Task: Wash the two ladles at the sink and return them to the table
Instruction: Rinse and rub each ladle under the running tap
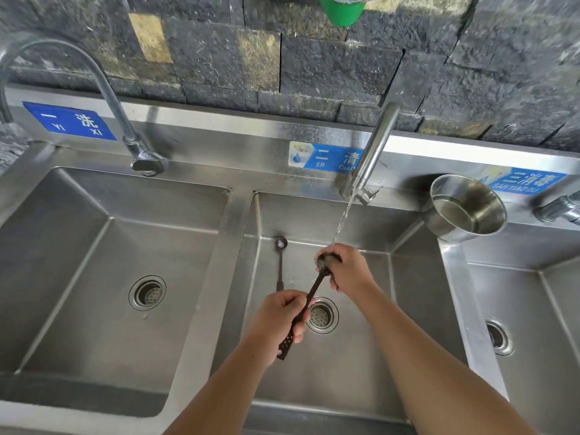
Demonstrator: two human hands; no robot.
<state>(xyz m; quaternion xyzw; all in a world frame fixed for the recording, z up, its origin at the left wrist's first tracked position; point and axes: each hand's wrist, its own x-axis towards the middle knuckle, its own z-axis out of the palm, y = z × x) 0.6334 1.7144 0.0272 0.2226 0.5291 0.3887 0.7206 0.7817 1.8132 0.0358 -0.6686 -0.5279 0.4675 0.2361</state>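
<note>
I hold a dark ladle [315, 285] over the middle sink basin [351, 365]. My left hand [279, 318] grips its handle, whose perforated end sticks out below the fist. My right hand [348, 270] is curled round the ladle's bowl, right under the stream of water running from the middle tap [373, 155]. A second dark ladle [280, 262] lies on the basin floor to the left, bowl pointing away from me, untouched by either hand.
A steel pot [464, 208] with water stands on the ledge between the middle and right basins. The left basin [94, 277] has its own tap [103, 86]. A green bucket [342, 9] hangs above on the stone wall.
</note>
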